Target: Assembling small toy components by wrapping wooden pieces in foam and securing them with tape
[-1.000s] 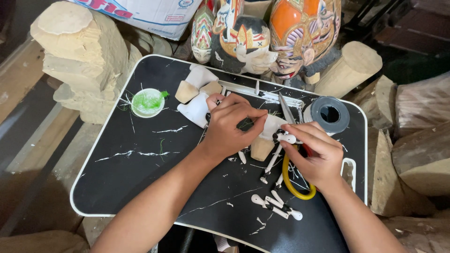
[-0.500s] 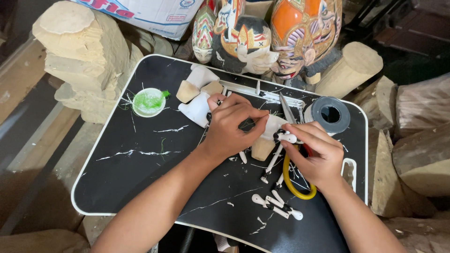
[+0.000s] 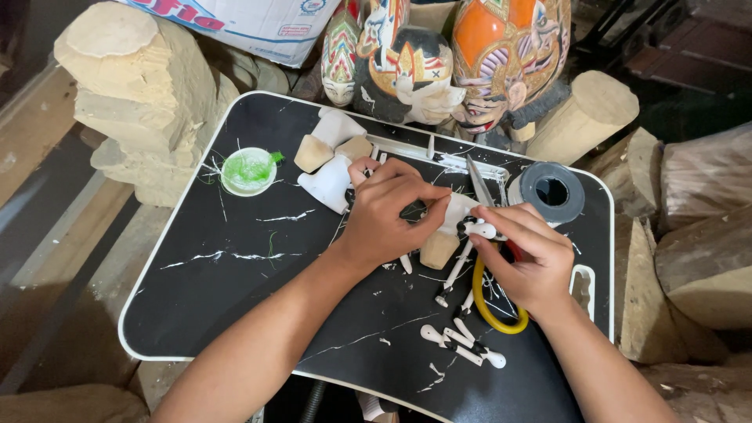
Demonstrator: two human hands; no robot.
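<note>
Grip: the right hand (image 3: 526,262) is closed around the yellow-handled pliers (image 3: 493,301), fingertips pinching a small white jointed wooden puppet arm (image 3: 464,254) at its upper end; the arm piece hangs down toward the near edge of the tray. The left hand (image 3: 388,219) is curled, fingers pressed onto a pale carved wooden block (image 3: 440,244) at the tray's centre; what its fingertips pinch cannot be told.

Progress, as judged: several white-painted limb pieces (image 3: 462,345) lie finished near the near-right corner; the arm in hand appears under assembly, and unpainted wooden blocks (image 3: 317,153) toward the far edge remain raw.

Surroundings: black marbled lap tray (image 3: 204,298) with white rim; green-smeared white cup (image 3: 248,170) at its far-left; grey tape roll (image 3: 552,192) at far-right; painted wooden puppet heads (image 3: 439,55) beyond the far edge.
</note>
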